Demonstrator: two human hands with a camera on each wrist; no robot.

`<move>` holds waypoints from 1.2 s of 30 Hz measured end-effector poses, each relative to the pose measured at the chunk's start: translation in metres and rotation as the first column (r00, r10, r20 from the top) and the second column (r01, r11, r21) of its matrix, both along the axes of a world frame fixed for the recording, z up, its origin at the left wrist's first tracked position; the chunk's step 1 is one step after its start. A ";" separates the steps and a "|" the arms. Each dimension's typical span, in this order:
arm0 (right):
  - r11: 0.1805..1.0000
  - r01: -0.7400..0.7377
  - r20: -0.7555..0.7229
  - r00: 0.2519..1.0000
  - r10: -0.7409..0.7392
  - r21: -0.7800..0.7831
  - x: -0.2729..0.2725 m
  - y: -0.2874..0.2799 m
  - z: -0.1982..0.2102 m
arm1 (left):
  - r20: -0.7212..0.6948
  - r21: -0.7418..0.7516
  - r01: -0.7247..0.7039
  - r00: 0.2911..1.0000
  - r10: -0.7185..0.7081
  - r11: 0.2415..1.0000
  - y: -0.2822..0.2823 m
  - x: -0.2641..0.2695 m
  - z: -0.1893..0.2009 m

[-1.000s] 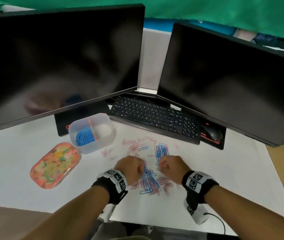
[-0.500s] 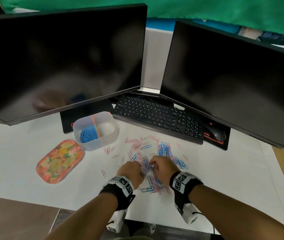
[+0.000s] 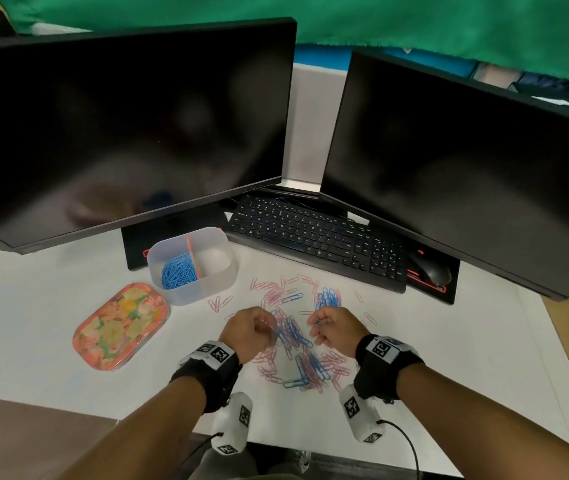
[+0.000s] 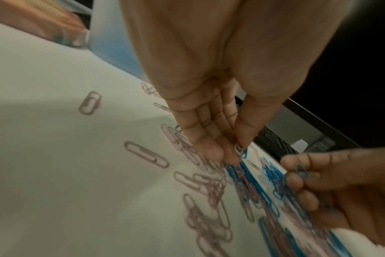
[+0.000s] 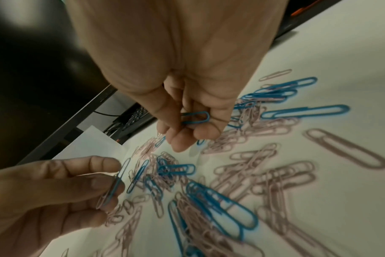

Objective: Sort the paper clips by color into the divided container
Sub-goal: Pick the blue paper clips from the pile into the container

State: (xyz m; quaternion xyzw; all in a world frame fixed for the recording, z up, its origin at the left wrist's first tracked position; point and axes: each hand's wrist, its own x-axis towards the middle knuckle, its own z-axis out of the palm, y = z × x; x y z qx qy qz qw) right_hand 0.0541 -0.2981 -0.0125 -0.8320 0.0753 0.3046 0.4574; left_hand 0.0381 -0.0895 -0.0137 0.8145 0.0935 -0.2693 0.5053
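Observation:
A mixed pile of pink and blue paper clips (image 3: 297,344) lies on the white sheet in front of me. The clear divided container (image 3: 231,271) stands to the pile's far left; its left half holds blue clips (image 3: 177,271), and its right half looks empty. My left hand (image 3: 269,327) hovers just over the pile's left side and pinches a blue clip (image 5: 117,184) with a pink one against it. My right hand (image 3: 314,323) is on the pile's right side, thumb and fingers curled round another blue clip (image 5: 196,117).
A floral lid (image 3: 120,325) lies left of the container. A black keyboard (image 3: 314,237) and mouse (image 3: 430,270) sit behind the pile under two dark monitors (image 3: 127,126). The white sheet's near edge (image 3: 68,407) runs just behind my wrists.
Half a second ago both hands were close together, down in the pile. They have since lifted slightly and drawn apart, each holding clips.

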 end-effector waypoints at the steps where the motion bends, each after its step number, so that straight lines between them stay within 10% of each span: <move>1: 1.000 -0.005 -0.010 1.000 0.005 0.003 -0.001 0.003 -0.001 | -0.039 -0.051 -0.034 0.999 0.032 0.998 0.001 0.001 0.001; 14: 0.909 -0.164 0.292 0.912 0.288 -0.382 -0.020 0.026 -0.020 | -0.123 -0.105 -0.170 0.980 0.157 0.980 0.001 0.005 0.002; 27: 0.979 0.151 -0.052 0.988 -0.145 0.135 0.005 0.008 -0.004 | 0.052 -0.130 -0.320 0.943 0.329 0.938 0.016 0.022 0.012; 36: 0.928 0.250 -0.153 0.965 -0.214 0.278 0.010 0.005 0.003 | -0.269 -0.393 -0.567 0.824 0.499 0.724 0.009 0.022 0.015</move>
